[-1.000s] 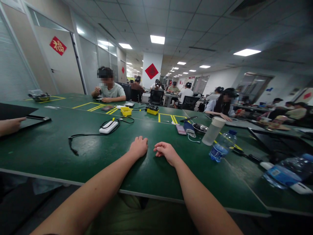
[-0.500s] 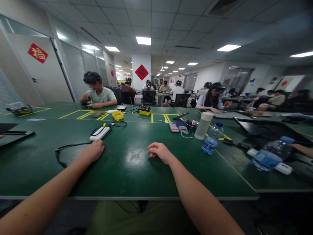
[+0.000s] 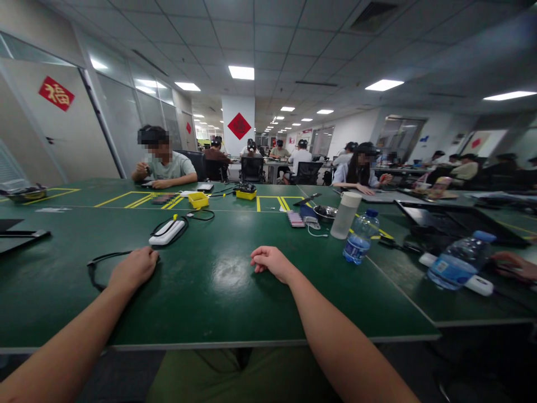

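Observation:
My left hand (image 3: 135, 268) rests knuckles up on the green table (image 3: 210, 313), its fingers curled under and mostly hidden. It lies over or beside a black cable (image 3: 100, 258); whether it grips the cable cannot be made out. Just beyond it is a white device (image 3: 169, 232) with a black cord looped round it. My right hand (image 3: 271, 263) lies on its side near the middle of the table, fingers loosely curled together, with nothing visible in them. To its right stand a frosted bottle (image 3: 346, 215) and a clear water bottle (image 3: 361, 238).
Two yellow trays (image 3: 198, 200) and a metal bowl (image 3: 326, 212) sit farther back. A second water bottle (image 3: 459, 262) leans at the right beside a black laptop (image 3: 457, 221). One person's hand (image 3: 516, 266) shows at the right edge. Other people sit beyond the table.
My left hand has slid left, away from the white device and over the cable. My right hand has hardly moved. The view has shifted slightly.

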A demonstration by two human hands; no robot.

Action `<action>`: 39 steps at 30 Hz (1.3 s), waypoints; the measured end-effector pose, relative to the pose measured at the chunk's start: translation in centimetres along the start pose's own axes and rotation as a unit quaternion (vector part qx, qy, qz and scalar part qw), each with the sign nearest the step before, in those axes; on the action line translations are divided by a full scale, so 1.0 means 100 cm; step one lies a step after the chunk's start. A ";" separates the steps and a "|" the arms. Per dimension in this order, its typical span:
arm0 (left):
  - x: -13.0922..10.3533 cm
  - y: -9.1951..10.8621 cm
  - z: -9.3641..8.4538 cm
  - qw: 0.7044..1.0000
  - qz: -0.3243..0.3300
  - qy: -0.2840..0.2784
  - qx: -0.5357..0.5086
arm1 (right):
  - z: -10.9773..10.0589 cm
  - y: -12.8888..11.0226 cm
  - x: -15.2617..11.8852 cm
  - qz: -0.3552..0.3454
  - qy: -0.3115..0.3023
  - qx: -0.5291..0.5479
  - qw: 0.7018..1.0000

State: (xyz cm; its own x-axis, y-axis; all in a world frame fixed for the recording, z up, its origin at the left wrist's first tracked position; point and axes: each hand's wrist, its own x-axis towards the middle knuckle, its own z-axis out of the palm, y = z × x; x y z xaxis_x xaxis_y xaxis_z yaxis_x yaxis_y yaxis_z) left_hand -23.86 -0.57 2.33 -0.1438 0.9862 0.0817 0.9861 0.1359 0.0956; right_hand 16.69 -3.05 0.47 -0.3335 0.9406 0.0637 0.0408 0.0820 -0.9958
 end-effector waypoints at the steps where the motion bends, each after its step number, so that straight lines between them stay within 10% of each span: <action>1: 0.000 -0.001 0.001 1.000 -0.007 0.010 0.003 | 0.000 0.000 0.000 0.000 -0.002 0.000 1.000; 15: -0.001 0.019 0.002 0.999 0.040 0.033 0.008 | 0.001 0.001 0.006 0.006 0.014 0.004 1.000; 31: -0.016 0.242 0.005 0.955 0.246 -0.097 -0.133 | -0.014 -0.001 0.006 -0.018 0.202 -0.179 0.963; 39: -0.040 0.250 0.022 0.901 0.384 -0.047 -0.198 | -0.023 0.003 0.003 -0.008 0.225 -0.434 0.872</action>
State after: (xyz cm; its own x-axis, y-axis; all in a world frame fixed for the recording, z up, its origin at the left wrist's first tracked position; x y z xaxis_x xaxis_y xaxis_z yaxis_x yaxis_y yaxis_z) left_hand 1.57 -0.91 2.24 0.5936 0.7815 0.1920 0.6823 -0.6152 0.3949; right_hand 18.75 -2.00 0.32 0.0559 0.9552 0.2905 0.8025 0.1302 -0.5823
